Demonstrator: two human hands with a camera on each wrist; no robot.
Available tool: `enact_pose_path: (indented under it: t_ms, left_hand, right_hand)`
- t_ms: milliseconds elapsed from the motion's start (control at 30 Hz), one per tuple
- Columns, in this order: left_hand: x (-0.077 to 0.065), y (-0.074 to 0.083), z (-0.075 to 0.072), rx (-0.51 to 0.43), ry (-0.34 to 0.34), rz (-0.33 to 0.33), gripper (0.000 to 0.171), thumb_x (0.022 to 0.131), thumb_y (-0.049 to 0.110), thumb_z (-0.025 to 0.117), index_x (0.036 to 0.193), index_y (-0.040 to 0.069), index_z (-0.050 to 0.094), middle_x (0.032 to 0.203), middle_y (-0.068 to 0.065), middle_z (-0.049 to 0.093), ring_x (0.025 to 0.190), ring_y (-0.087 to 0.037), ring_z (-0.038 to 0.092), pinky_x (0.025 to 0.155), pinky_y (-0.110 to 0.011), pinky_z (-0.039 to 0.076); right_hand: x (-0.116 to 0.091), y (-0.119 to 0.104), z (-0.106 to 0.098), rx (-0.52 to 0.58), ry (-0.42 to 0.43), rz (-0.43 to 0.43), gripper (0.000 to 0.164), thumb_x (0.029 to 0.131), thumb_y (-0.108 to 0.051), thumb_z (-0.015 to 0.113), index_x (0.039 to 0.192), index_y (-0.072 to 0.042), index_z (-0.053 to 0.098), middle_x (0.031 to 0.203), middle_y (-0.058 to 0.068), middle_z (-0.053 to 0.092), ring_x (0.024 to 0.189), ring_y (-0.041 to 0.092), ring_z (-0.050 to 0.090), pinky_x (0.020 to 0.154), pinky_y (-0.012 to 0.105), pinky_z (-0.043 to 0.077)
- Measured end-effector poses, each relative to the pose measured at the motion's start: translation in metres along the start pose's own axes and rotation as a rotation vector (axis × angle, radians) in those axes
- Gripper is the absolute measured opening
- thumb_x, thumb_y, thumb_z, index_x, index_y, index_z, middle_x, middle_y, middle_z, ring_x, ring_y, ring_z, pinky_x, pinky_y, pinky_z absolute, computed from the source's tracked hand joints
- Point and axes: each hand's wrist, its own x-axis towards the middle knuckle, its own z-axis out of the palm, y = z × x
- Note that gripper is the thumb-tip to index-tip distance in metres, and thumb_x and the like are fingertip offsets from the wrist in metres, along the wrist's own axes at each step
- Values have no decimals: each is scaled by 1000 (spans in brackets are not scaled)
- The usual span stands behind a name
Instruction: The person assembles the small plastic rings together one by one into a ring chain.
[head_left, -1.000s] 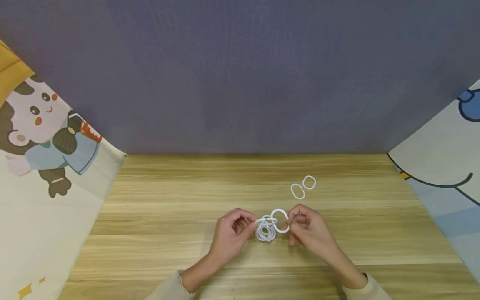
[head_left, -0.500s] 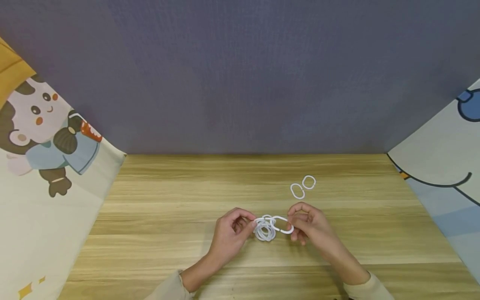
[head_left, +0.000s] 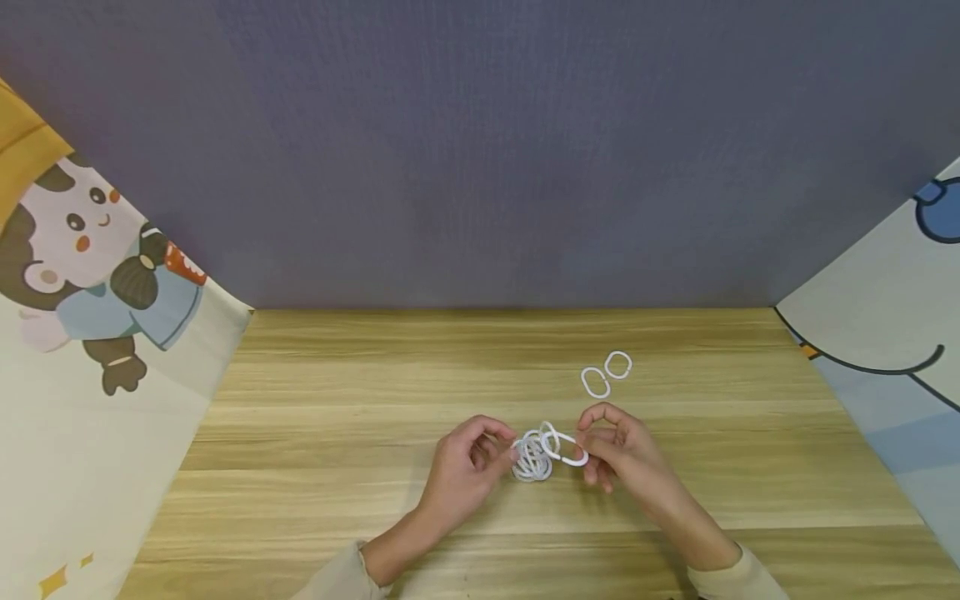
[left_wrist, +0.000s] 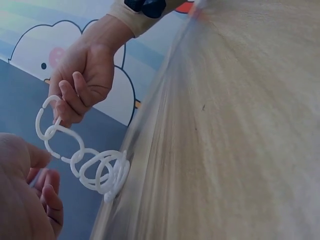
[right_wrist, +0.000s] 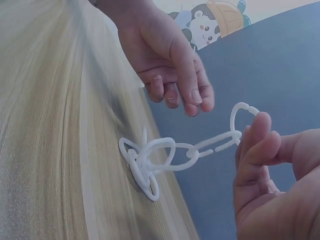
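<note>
At the near middle of the tabletop (head_left: 375,375), between a person's two hands, a chain of white links (head_left: 534,467): its lower part lies heaped on the wood, the links overlapping, while a few links rise from the heap in a slanting line toward the right hand (head_left: 617,446). The end link (head_left: 576,463) is pinched there between thumb and forefinger, the other fingers loosely bent. A narrow gap shows in the wall of some links.

On the opposite side of the heap, the left hand (head_left: 468,458), its fingers loosely curved, thumb and forefinger near each other and clamped on nothing; in the right wrist view its fingertips stand apart from the chain.

Beyond the right hand, flat on the wood, two loose links: an oval link (head_left: 583,382) and, just beside it and farther from the person, a rounder link (head_left: 607,365); whether they touch, I cannot tell.

Surroundings: pale sleeves (head_left: 738,575) at both wrists; a dark grey-blue panel (head_left: 480,167) behind the table; a cartoon-printed panel on either side.
</note>
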Motion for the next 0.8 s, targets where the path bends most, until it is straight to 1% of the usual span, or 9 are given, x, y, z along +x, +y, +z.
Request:
enact_pose_path:
  t_ms: [133,267,367,500,667,733,800]
  left_hand:
    - [0,4,2,20,-11,73,23,90,0,89,108,6,78,98,-7,74,78,-4,60,62,-18,49]
    - [2,9,6,17,-15,121,23,88,0,90,108,8,80,99,-10,74,78,-3,60,62,-19,50]
    - [4,11,9,7,-25,134,23,89,2,91,109,10,81,101,-11,75,79,-2,60,62,-19,50]
    - [4,12,10,-4,-43,132,21,90,5,91,108,13,82,102,-6,76,79,-2,60,62,-18,50]
    - [4,11,11,-21,-49,134,16,91,8,91,104,14,82,104,1,77,78,-2,59,60,-17,49]
    - [4,10,10,-26,-48,140,14,92,10,90,102,14,82,103,2,77,77,-2,59,61,-18,49]
    - [4,10,10,-31,-45,143,13,92,11,90,102,13,81,100,1,77,76,-2,58,60,-18,49]
  right_hand:
    - [-1,-2,1,-4,-2,4,13,106,4,56,115,8,49,81,8,73,57,6,61,48,16,46]
    - [-2,-3,3,-23,-26,19,14,104,2,58,114,7,49,77,3,72,56,5,59,47,16,45]
    - [-2,-3,5,-27,-54,26,15,104,1,60,114,7,49,75,0,71,55,4,58,47,16,45]
    - [-2,-2,6,-10,-84,19,15,104,2,60,113,8,49,76,0,72,54,3,58,46,15,45]
    - [-2,-1,5,16,-126,-6,7,107,1,56,113,-1,53,78,2,74,55,2,59,47,14,45]
    - [-1,0,5,20,-135,-19,6,110,0,53,113,-4,54,80,3,75,56,2,60,47,15,46]
    - [-1,1,5,18,-129,-31,5,112,-2,51,114,-5,55,82,4,76,56,2,59,47,16,46]
